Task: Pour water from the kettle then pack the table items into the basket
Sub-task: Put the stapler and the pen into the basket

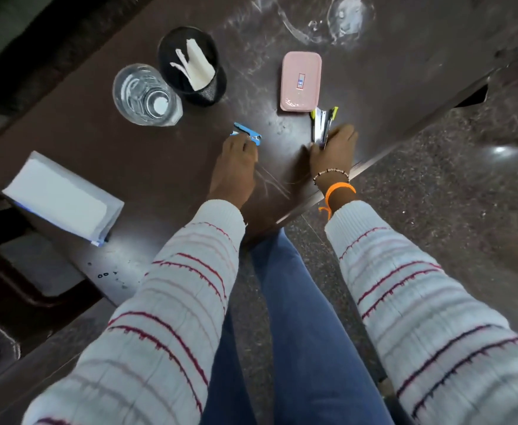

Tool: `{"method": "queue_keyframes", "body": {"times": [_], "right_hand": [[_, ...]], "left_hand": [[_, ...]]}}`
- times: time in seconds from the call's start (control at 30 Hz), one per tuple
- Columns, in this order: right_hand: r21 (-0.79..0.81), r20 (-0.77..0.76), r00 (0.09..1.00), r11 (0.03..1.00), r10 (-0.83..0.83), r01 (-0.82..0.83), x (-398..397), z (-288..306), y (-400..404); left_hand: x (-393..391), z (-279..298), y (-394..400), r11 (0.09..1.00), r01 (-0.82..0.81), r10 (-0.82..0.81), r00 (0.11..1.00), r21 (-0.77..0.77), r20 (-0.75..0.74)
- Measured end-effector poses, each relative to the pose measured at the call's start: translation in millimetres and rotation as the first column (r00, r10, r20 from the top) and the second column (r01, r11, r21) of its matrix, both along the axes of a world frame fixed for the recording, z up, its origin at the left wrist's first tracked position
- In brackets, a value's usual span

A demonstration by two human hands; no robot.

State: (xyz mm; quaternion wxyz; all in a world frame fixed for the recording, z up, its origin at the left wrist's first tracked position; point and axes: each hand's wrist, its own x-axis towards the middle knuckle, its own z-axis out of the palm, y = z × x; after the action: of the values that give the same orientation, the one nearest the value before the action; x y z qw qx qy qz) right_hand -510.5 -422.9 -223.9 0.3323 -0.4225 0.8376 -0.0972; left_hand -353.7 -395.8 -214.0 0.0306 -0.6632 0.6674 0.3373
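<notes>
At the far left of the dark brown bench (147, 167) I see a white tissue packet (63, 197) lying flat near the edge. Further in stands a clear glass (145, 95) holding water, and touching its right side is a black mesh cup (191, 65) with folded white paper inside. My left hand (236, 167) rests on the bench with its fingers closed over a small blue stapler (247, 134), which sticks out past the fingertips. To the right, a pink rectangular case (300, 81) lies flat. Just below it, my right hand (333, 151) has its fingers wrapped around a bundle of pens (322, 124), their tips pointing toward the case. I can see neither kettle nor basket.
</notes>
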Motion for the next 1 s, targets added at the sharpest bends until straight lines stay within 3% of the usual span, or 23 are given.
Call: {"method": "queue_keyframes", "body": {"times": [0.17,0.27,0.4,0.5,0.6,0.77,0.9,1.0], "right_hand": [[0.087,0.016,0.998,0.995,-0.057,0.056,-7,-17,-7],[0.136,-0.009,1.0,0.99,-0.026,0.027,-9,-25,-7],[0.175,0.016,1.0,0.984,-0.02,0.017,-5,-26,4],[0.235,0.074,0.996,0.971,-0.055,0.036,9,-23,22],[0.3,0.198,0.976,0.953,-0.092,0.029,33,-16,45],[0.317,0.379,0.925,0.937,0.018,-0.148,88,5,84],[0.254,0.511,0.847,0.915,0.149,-0.314,149,32,106],[0.179,0.561,0.783,0.884,0.269,-0.431,207,57,124]], "left_hand": [[2,-18,-9,0.987,0.046,-0.034,0.997,-0.157,0.076],[2,-27,-17,0.991,0.031,-0.022,0.998,-0.132,0.066],[3,-30,-15,0.992,0.112,-0.099,0.978,-0.061,0.186],[7,-26,-1,1.0,0.002,-0.003,0.991,0.007,0.131],[19,-14,26,0.969,-0.235,0.234,0.972,0.082,0.011],[64,13,87,0.769,-0.622,0.639,0.756,0.15,-0.143],[117,38,138,0.623,-0.775,0.775,0.593,0.106,-0.217],[167,61,176,0.45,-0.885,0.874,0.411,0.115,-0.259]]}}
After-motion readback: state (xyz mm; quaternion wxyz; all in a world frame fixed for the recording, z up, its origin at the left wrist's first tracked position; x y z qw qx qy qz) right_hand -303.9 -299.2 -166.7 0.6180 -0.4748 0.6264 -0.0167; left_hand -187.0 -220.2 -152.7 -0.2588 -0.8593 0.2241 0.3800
